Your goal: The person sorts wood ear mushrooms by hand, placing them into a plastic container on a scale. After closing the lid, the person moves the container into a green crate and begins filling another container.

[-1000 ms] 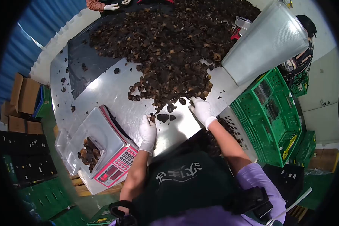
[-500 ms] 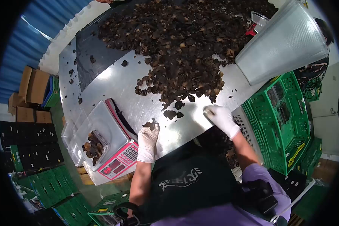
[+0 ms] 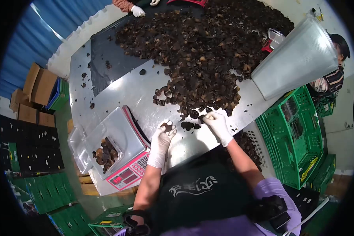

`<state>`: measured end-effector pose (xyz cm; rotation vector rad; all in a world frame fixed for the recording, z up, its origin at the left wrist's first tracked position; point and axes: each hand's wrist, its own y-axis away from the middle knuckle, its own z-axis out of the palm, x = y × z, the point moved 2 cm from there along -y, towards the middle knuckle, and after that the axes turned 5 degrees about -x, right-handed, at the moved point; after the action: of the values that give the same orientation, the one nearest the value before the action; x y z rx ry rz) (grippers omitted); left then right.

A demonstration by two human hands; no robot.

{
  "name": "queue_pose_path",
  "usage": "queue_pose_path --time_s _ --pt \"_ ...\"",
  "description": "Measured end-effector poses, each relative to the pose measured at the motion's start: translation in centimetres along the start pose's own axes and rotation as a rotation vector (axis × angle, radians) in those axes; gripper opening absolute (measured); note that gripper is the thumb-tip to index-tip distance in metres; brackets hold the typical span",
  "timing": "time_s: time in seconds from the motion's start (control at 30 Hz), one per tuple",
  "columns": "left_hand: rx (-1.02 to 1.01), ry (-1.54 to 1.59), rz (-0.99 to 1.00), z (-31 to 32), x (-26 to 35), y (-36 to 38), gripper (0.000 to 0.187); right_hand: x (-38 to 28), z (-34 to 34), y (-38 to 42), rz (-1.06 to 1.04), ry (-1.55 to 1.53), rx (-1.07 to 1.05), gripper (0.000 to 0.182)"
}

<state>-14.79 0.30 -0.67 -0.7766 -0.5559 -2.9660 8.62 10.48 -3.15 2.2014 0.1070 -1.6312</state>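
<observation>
My left hand (image 3: pixel 160 142), in a white glove, holds a brown piece of wood ear mushroom (image 3: pixel 168 128) between thumb and fingers above the metal table. My right hand (image 3: pixel 218 126), gloved too, reaches to the near edge of the large mushroom pile (image 3: pixel 192 67). Its fingers are closed on a dark piece of wood ear mushroom (image 3: pixel 202 118), partly hidden by them. Several loose dark pieces (image 3: pixel 187 126) lie between the hands. Left of my left hand, a clear plastic box (image 3: pixel 116 151) with mushroom pieces sits on a red and white scale (image 3: pixel 126 177).
A tall stack of clear plastic boxes (image 3: pixel 297 59) leans at the right of the metal table (image 3: pixel 133 92). Green crates (image 3: pixel 293 137) stand beyond the right edge. Another person's gloved hand (image 3: pixel 137 11) is at the far side, and a person (image 3: pixel 330 76) is at the right.
My right hand has moved left and up to the pile's near edge and closed on a piece. My left hand has risen slightly, turned, and still holds its piece. The view has shifted.
</observation>
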Motion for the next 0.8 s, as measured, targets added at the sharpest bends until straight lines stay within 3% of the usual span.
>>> queue_pose_path --time_s 0.07,0.1,0.13,0.2,0.23,0.3,0.37,0.4,0.43,0.47,0.53,0.6,0.67,0.7,0.73,0.8 --pt "0.039 0.023 -0.031 -1.2 -0.4 -2.0 0.014 0.9 -1.2 0.4 0.033 -0.436 -0.059 0.005" --pt "0.020 -0.124 0.018 -2.3 -0.8 -3.9 0.015 1.0 -2.0 1.0 0.021 -0.609 -0.096 0.004" --pt "0.179 -0.315 0.045 -0.8 -0.7 -3.9 0.011 1.2 -1.8 1.3 0.059 -0.829 -0.056 0.016" --pt "0.167 -0.795 0.195 -0.9 -2.2 -8.1 0.007 1.4 -2.0 2.0 0.003 -1.082 -0.185 0.031" --pt "0.161 -0.788 0.190 -0.6 -2.5 -9.2 0.007 1.1 -2.3 2.0 -0.064 -1.170 -0.299 0.043" --pt "0.207 -1.432 0.216 -0.1 -3.0 -10.8 0.005 1.3 -3.1 1.9 -0.065 -1.112 -0.271 0.046" --pt "0.222 -1.323 0.110 -0.7 -3.0 -11.4 0.005 -3.1 -3.2 2.3 -0.089 -1.046 -0.287 0.054" --pt "0.246 -1.215 0.018 -1.1 -3.0 -11.5 0.005 -3.3 -3.2 1.9 -0.036 -1.025 -0.261 0.049" --pt "0.257 -0.888 -0.065 -1.1 -3.0 -10.9 0.005 -3.5 -3.0 1.4 -0.057 -1.014 -0.286 0.042" --pt "0.259 -0.889 -0.064 -1.1 -2.6 -10.2 0.005 -3.7 -2.6 0.9 -0.079 -1.005 -0.312 0.035" --pt "0.176 -0.600 -0.064 -0.7 -1.6 -8.7 0.009 -3.4 -1.2 -0.4 0.015 -0.815 -0.263 0.023" --pt "0.152 -0.514 -0.043 -0.2 -1.0 -6.6 0.013 -3.1 1.3 -1.9 0.079 -0.485 -0.179 0.017" --pt "0.125 -0.100 -0.131 -0.6 -0.8 -5.3 0.019 -3.5 3.4 -2.7 -0.076 0.135 -0.002 0.026" --pt "0.085 -0.049 -0.145 -1.1 -0.7 -5.0 0.027 -3.6 3.6 -2.2 -0.147 0.564 0.090 0.036" --pt "0.089 -0.051 -0.138 -1.8 -0.6 -5.0 0.027 -3.6 4.4 -2.4 -0.161 0.677 0.081 0.044" --pt "0.016 -0.105 -0.160 -3.2 -0.5 -5.0 0.031 -3.5 5.5 -2.6 -0.220 0.909 0.104 0.038"
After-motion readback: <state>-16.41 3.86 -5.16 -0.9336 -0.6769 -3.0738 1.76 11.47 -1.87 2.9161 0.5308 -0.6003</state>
